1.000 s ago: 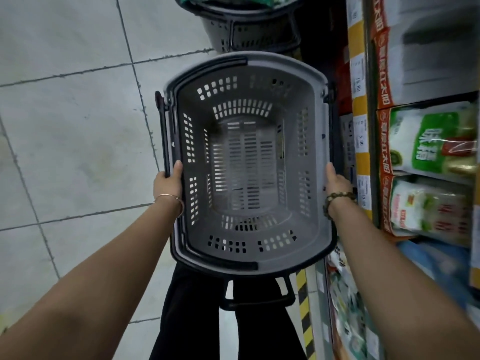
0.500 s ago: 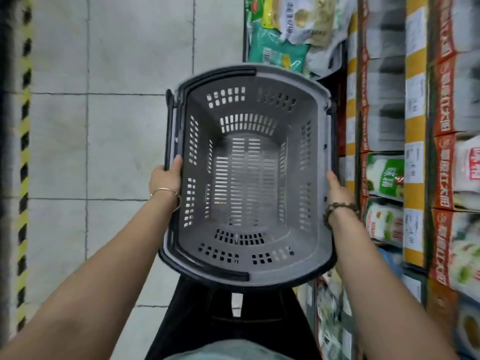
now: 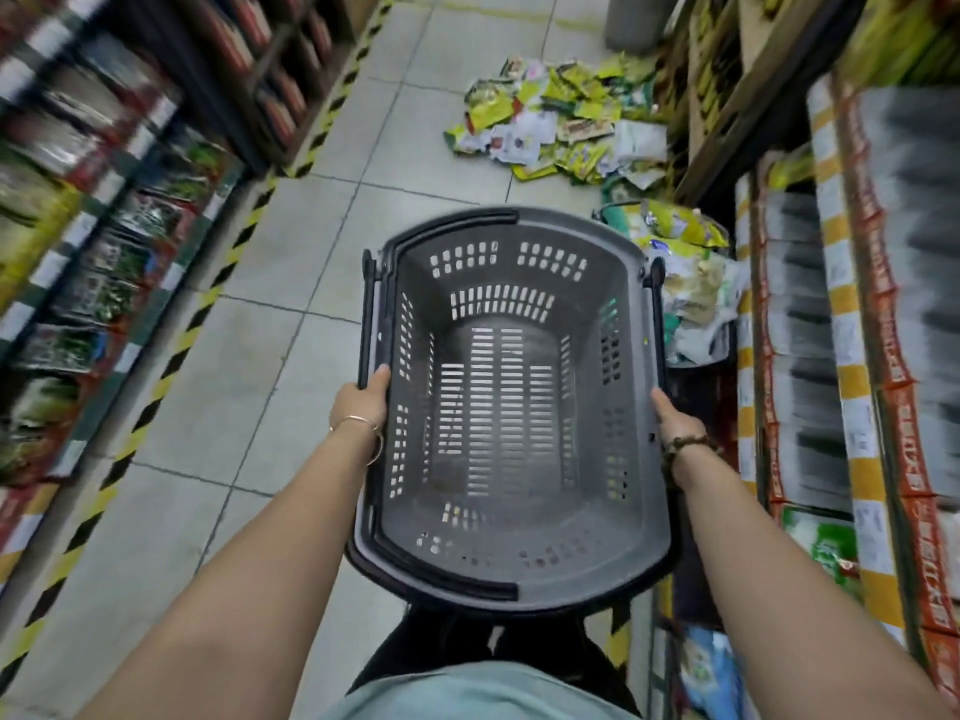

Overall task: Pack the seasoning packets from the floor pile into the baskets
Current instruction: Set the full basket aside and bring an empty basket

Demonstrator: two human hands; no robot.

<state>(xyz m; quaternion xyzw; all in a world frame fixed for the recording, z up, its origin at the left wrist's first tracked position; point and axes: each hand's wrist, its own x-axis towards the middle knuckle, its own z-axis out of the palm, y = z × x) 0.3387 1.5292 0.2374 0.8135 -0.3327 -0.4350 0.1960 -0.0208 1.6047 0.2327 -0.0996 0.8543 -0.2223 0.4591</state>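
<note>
I hold an empty grey plastic basket [image 3: 511, 407] level in front of me, its black handles folded down along the rim. My left hand [image 3: 358, 407] grips its left rim, thumb on top. On the opposite rim, my right hand [image 3: 675, 420] grips the same way. A pile of yellow, green and white seasoning packets [image 3: 558, 122] lies on the tiled floor ahead, against the right shelving. Just beyond my basket on the right stands another basket [image 3: 680, 283] heaped with packets.
Store shelves line both sides of the aisle, edged on the floor by yellow-black hazard tape [image 3: 208, 298]. A grey bin-like object [image 3: 631, 20] stands past the pile. My dark trousers show under the basket.
My view has swung up from the floor and the right shelf to look down the aisle; the packet pile and full basket came into sight. Both hands keep their grip on the basket.
</note>
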